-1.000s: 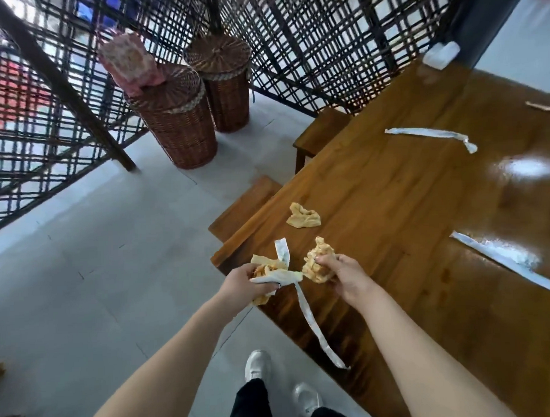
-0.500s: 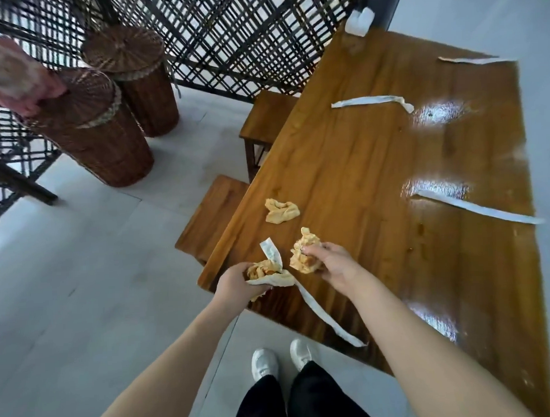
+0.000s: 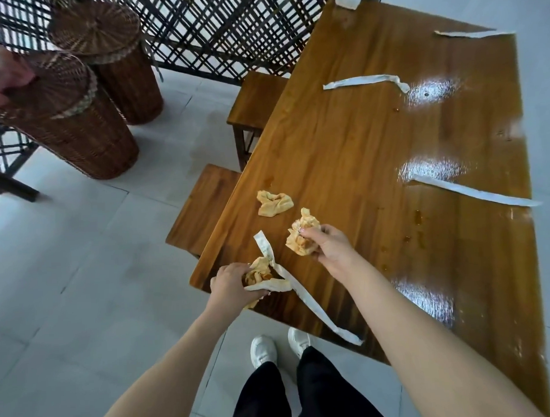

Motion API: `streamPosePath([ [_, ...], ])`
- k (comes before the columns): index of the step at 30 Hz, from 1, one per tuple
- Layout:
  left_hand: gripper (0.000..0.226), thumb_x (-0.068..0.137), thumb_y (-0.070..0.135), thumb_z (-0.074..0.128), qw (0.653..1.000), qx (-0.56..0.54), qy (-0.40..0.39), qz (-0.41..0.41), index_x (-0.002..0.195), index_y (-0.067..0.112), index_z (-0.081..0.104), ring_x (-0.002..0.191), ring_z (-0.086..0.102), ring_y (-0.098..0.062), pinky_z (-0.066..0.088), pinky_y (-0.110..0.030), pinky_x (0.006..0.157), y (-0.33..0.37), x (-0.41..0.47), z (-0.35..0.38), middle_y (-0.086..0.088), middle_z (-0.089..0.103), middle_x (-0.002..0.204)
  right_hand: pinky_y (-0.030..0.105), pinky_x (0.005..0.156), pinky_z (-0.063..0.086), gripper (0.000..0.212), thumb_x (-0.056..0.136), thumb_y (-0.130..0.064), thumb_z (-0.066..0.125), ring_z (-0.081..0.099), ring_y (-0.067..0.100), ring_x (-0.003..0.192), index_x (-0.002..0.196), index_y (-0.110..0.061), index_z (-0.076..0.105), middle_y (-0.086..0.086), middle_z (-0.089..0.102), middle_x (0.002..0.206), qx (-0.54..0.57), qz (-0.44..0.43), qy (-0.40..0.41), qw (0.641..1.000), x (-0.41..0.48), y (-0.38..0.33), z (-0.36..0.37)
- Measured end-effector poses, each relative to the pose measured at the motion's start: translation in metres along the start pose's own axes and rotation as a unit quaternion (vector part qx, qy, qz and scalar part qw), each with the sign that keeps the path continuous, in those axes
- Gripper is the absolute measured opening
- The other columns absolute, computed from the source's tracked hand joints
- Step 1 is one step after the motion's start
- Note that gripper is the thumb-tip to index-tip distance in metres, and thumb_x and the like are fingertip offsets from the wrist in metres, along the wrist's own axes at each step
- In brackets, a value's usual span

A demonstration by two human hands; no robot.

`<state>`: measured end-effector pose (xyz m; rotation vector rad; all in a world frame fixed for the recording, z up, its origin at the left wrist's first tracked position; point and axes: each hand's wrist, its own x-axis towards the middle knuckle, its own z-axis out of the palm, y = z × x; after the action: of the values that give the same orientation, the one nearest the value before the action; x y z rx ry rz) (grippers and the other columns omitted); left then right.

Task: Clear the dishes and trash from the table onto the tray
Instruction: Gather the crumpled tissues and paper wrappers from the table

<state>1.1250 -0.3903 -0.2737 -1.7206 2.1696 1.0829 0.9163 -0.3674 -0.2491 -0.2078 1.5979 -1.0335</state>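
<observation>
Right grip [image 3: 327, 247] curled round crumpled napkin [image 3: 301, 238], just above bench [image 3: 359, 149] near front-left corner. Left grip [image 3: 231, 284] closed on second napkin wad [image 3: 257, 269] plus white paper strip [image 3: 301, 298], tail trailing toward front edge. Loose napkin [image 3: 273, 203] lies on bench ahead-left of right grip, near; right grip nearer than left. Left edge close, stool [image 3: 202, 207] below. Both grips full: spare hold judged small. Far strips [image 3: 366, 81] lie crosswise, well apart. Tray not in view.

Two lidded wicker baskets [image 3: 78, 143] stand side by side on the pale tiled floor [image 3: 67, 278], before a black lattice screen [image 3: 230, 29]. Two wooden stools [image 3: 257, 99] stand nearby.
</observation>
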Motion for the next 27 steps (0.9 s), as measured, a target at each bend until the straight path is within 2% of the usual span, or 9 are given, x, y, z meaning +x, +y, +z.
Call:
streamPosePath([
  [5,0.054,0.075,0.042,0.077,0.986,-0.153,0.021,-0.07,0.12,0.015,0.061,0.1,0.057,-0.015,0.052,-0.032,0.086,0.0,-0.004,-0.007,0.004,0.061,0.109,0.039,0.098,0.048,0.023,0.081,-0.021,0.074,0.065,0.019,0.099,0.099,-0.016,0.061,0.002,0.069,0.1,-0.022,-0.008,0.007,1.0,0.004,-0.012,0.0],
  [7,0.048,0.078,0.037,0.076,0.964,-0.241,0.029,-0.107,0.117,0.013,0.063,0.085,0.058,-0.012,0.051,-0.022,0.068,0.001,-0.005,-0.018,0.007,0.06,0.093,0.039,0.098,0.048,0.023,0.08,-0.023,0.075,0.064,0.019,0.101,0.098,-0.016,0.061,0.002,0.069,0.1,-0.042,-0.021,0.011,0.999,0.007,-0.018,0.001],
  [10,0.049,0.079,0.037,0.075,0.926,-0.338,0.068,-0.153,0.119,0.012,0.062,0.078,0.058,-0.01,0.047,-0.017,0.058,0.0,-0.002,-0.037,0.005,0.058,0.089,0.032,0.091,0.048,0.019,0.08,-0.024,0.074,0.064,0.017,0.098,0.092,-0.016,0.062,0.001,0.069,0.096,-0.084,-0.05,0.007,0.995,0.01,-0.029,0.008],
  [13,0.05,0.077,0.04,0.075,0.886,-0.416,0.097,-0.178,0.117,0.013,0.061,0.08,0.061,-0.012,0.048,-0.02,0.059,0.002,0.007,-0.055,0.003,0.062,0.092,0.023,0.071,0.044,0.015,0.081,-0.022,0.073,0.062,0.012,0.085,0.085,-0.016,0.06,-0.002,0.068,0.087,-0.123,-0.081,-0.011,0.989,0.014,-0.042,0.02],
  [16,0.043,0.077,0.043,0.075,0.849,-0.477,0.121,-0.192,0.108,0.017,0.059,0.082,0.062,-0.013,0.05,-0.026,0.069,0.008,0.017,-0.071,0.005,0.062,0.09,0.021,0.066,0.043,0.015,0.081,-0.02,0.073,0.062,0.011,0.083,0.089,-0.015,0.061,-0.003,0.068,0.088,-0.164,-0.104,-0.035,0.98,0.023,-0.05,0.032],
  [18,0.044,0.077,0.044,0.074,0.836,-0.495,0.124,-0.2,0.107,0.016,0.059,0.085,0.064,-0.015,0.052,-0.029,0.074,0.011,0.025,-0.079,0.004,0.064,0.09,0.023,0.07,0.046,0.021,0.08,-0.023,0.074,0.062,0.013,0.088,0.094,-0.014,0.061,-0.002,0.067,0.092,-0.198,-0.117,-0.052,0.972,0.033,-0.056,0.039],
  [21,0.045,0.078,0.045,0.074,0.85,-0.477,0.096,-0.201,0.104,0.011,0.064,0.083,0.066,-0.014,0.052,-0.027,0.07,0.014,0.037,-0.085,0.002,0.067,0.091,0.032,0.083,0.048,0.034,0.074,-0.033,0.076,0.061,0.019,0.099,0.099,-0.016,0.06,0.003,0.065,0.104,-0.268,-0.116,-0.066,0.954,0.055,-0.062,0.05],
  [25,0.04,0.079,0.045,0.072,0.856,-0.469,0.087,-0.2,0.103,0.013,0.064,0.079,0.066,-0.012,0.051,-0.022,0.061,0.014,0.048,-0.083,0.002,0.068,0.09,0.051,0.103,0.04,0.045,0.057,-0.059,0.073,0.05,0.03,0.121,0.087,-0.029,0.058,0.006,0.057,0.127,-0.389,-0.107,-0.061,0.913,0.081,-0.052,0.055],
  [27,0.042,0.079,0.046,0.071,0.844,-0.486,0.087,-0.209,0.103,0.012,0.063,0.082,0.067,-0.014,0.055,-0.028,0.071,0.013,0.052,-0.082,0.002,0.068,0.091,0.05,0.103,0.041,0.038,0.065,-0.051,0.075,0.052,0.029,0.118,0.088,-0.028,0.056,0.005,0.059,0.12,-0.427,-0.124,-0.068,0.893,0.078,-0.051,0.057],
])
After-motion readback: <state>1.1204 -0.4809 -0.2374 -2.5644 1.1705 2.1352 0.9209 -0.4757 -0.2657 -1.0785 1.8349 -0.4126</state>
